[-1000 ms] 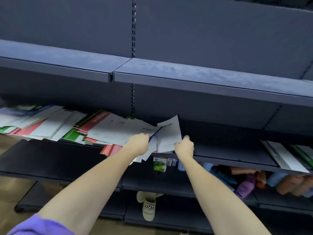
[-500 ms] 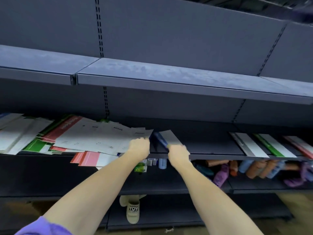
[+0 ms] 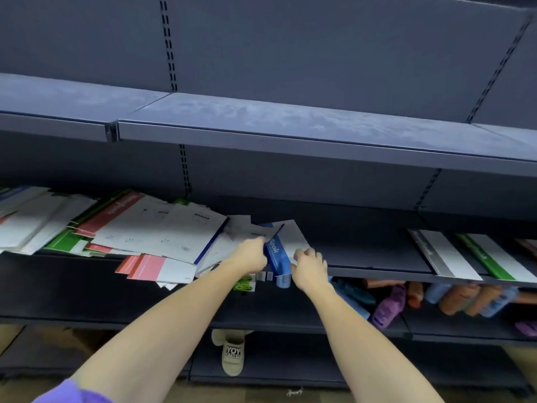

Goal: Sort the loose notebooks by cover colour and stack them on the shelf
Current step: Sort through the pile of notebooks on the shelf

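Note:
A messy heap of loose notebooks (image 3: 139,225) with red, green, blue and white covers lies on the left of the middle shelf (image 3: 377,269). At the heap's right end a blue-and-white notebook (image 3: 276,251) lies flat at the shelf's front edge. My left hand (image 3: 250,254) grips the papers at its left side. My right hand (image 3: 309,266) rests on its right part with fingers curled at the edge. Further right on the same shelf lie a grey notebook (image 3: 438,254) and a green notebook (image 3: 488,257), side by side.
A bare blue shelf (image 3: 290,123) juts out above the notebooks. The shelf below holds small boxes (image 3: 247,283) and several bottles (image 3: 465,298). A beige slipper (image 3: 232,353) sits on the lowest shelf. A red cover shows at the far right edge.
The view has shifted slightly. The blue-and-white notebook now lies flatter at the shelf's front edge, and both hands have stayed on it, close together.

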